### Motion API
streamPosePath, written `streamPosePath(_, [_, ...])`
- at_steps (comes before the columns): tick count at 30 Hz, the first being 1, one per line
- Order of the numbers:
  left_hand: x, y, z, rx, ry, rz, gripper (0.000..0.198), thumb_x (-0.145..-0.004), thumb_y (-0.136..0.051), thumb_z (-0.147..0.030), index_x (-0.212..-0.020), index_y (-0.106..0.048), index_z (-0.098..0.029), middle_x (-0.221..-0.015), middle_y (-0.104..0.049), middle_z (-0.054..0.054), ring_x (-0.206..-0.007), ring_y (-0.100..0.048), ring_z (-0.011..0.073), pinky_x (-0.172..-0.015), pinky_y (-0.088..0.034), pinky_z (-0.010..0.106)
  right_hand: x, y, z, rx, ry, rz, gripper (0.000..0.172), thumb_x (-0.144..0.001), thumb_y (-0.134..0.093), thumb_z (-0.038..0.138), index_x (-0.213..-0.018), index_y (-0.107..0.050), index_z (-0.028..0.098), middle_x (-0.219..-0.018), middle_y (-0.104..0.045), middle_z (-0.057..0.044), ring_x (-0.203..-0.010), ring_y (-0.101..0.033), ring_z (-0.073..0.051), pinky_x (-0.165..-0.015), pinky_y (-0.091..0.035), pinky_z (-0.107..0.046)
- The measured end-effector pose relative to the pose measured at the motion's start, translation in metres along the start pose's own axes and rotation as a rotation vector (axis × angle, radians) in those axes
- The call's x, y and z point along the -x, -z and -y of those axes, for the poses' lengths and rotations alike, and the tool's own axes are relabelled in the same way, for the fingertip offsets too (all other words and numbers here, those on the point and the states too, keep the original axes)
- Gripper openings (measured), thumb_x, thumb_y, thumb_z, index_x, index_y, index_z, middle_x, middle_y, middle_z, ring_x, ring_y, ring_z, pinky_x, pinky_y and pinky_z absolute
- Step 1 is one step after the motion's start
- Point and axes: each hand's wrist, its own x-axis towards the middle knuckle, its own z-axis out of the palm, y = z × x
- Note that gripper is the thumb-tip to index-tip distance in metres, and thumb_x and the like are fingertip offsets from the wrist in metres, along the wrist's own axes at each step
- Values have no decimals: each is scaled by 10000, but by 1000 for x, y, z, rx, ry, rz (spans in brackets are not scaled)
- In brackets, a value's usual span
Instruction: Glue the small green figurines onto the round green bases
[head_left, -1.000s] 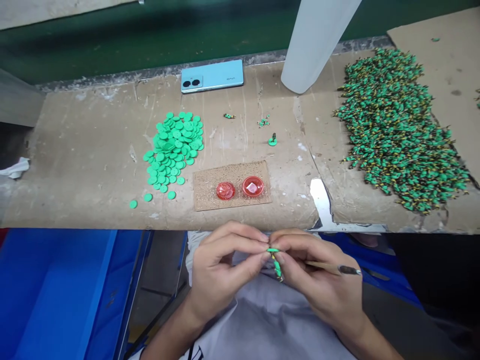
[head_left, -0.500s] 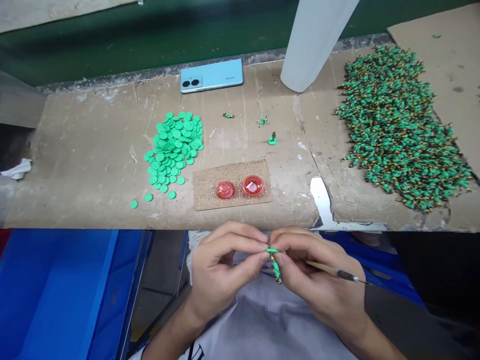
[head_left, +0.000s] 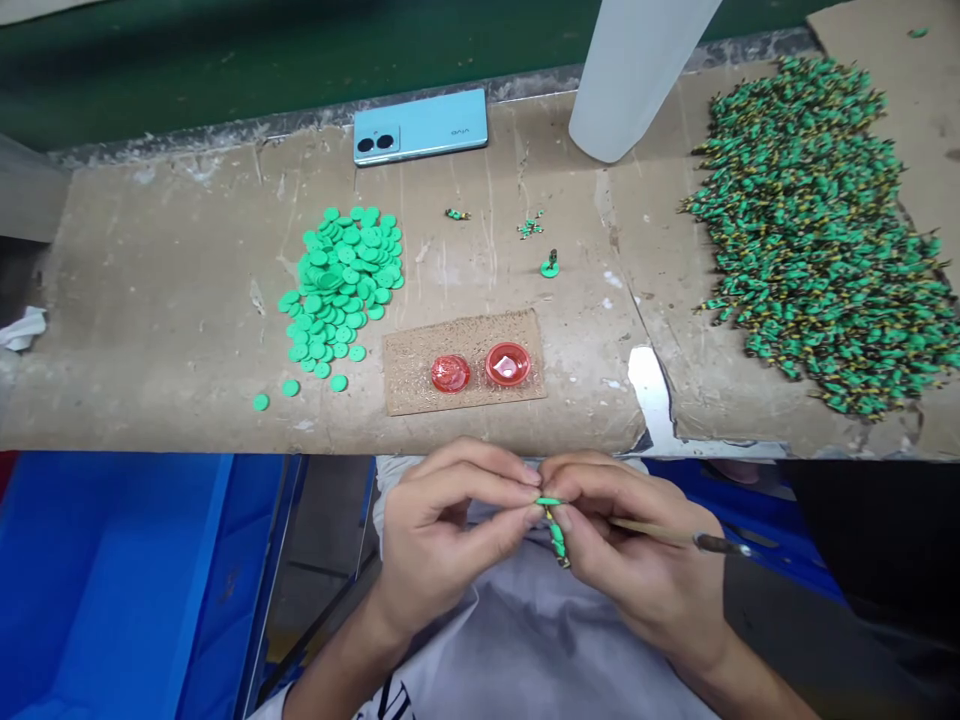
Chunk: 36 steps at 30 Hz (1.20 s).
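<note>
Between the fingertips of my left hand (head_left: 457, 535) and my right hand (head_left: 637, 540) is a small green disc (head_left: 550, 501), seen edge-on. A tiny green, yellow and black figurine (head_left: 559, 545) hangs below it, head down, its feet against the disc. My left thumb and fingers pinch the disc's left side. My right fingers grip its right side, close to the figurine's feet. A thin brush (head_left: 660, 531) with a wooden handle is tucked in my right hand and points right. Both hands are in front of the table's near edge.
On the table are a heap of green discs (head_left: 341, 280), two red caps (head_left: 508, 365) on a cardboard piece (head_left: 405, 390), a standing figurine (head_left: 551, 264), a blue phone (head_left: 421, 127), a white post (head_left: 634, 80) and a big pile of figurines (head_left: 817, 240). A blue bin (head_left: 120, 580) stands lower left.
The view has shifted slightly, so the table things appear a little higher and more spread out. Both hands keep the same pinch on the disc and figurine; the brush tip has dipped slightly rightward.
</note>
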Motion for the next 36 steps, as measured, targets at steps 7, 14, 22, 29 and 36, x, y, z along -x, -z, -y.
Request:
streamPosePath(7, [-2, -2, 4, 19, 46, -57, 119, -812, -848, -94, -872, -819, -192, -882, -795, 52, -783, -770, 151, -703, -638, 211, -9, 0, -4, -70, -33, 2, 148, -859, -699, 87, -861, -728, 232, -833, -767, 4, -584, -658, -98, -459, -470, -173])
streamPosePath(14, [-4, 0, 7, 227, 103, -46, 123, -819, -859, -138, -909, -831, -218, -901, -781, 53, -836, -748, 162, -722, -613, 222, -14, 9, 4, -64, 16, 123, 168, -914, -698, 112, -984, -709, 264, -896, -723, 1, -684, -685, -120, -499, -491, -193])
streamPosePath(22, [-1, -12, 10, 689, 372, -84, 63, -828, -874, -255, -862, -823, -244, -906, -727, 22, -826, -671, 119, -698, -563, 180, -15, 13, 10, 56, 49, 118, 182, -918, -685, 113, -1014, -673, 267, -918, -720, 16, -732, -674, -110, -562, -503, -198])
streamPosePath(29, [-4, -21, 5, 789, 441, -97, 78, -833, -874, -266, -847, -805, -233, -852, -686, -2, -772, -638, 85, -692, -532, 153, -15, 14, 16, 123, 60, 128, 173, -914, -657, 93, -981, -644, 252, -845, -661, 30, -650, -602, -77, -425, -343, -164])
streamPosePath(36, [-1, -24, 5, 735, 414, -96, 81, -856, -852, -284, -860, -787, -237, -822, -660, -6, -754, -623, 96, -689, -533, 175, -18, 16, 18, 181, 106, 147, 169, -893, -650, 78, -979, -656, 223, -780, -660, 34, -547, -508, -63, -414, -330, -177])
